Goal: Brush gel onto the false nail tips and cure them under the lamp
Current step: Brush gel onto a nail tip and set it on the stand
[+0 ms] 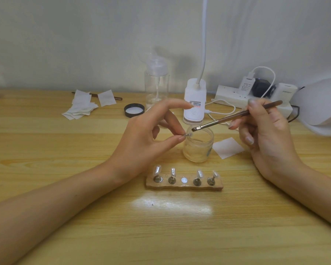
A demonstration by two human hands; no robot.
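My left hand (147,134) pinches a small metal stand with a clear nail tip (187,134) between thumb and middle finger, just left of the open glass gel jar (198,146). My right hand (264,134) grips a brown brush (237,116); its bristle end hovers over the jar's mouth, close to the held tip. A wooden holder (183,185) near me carries several nail tips on metal stands, with its middle magnet spot bare. The white curing lamp (321,104) sits at the far right.
A clip desk lamp base (195,101), a clear pump bottle (156,85), a black jar lid (134,110), a pile of white wipes (82,106) over another brush, a single wipe (227,147) and a power strip (243,96) with cables stand on the wooden table.
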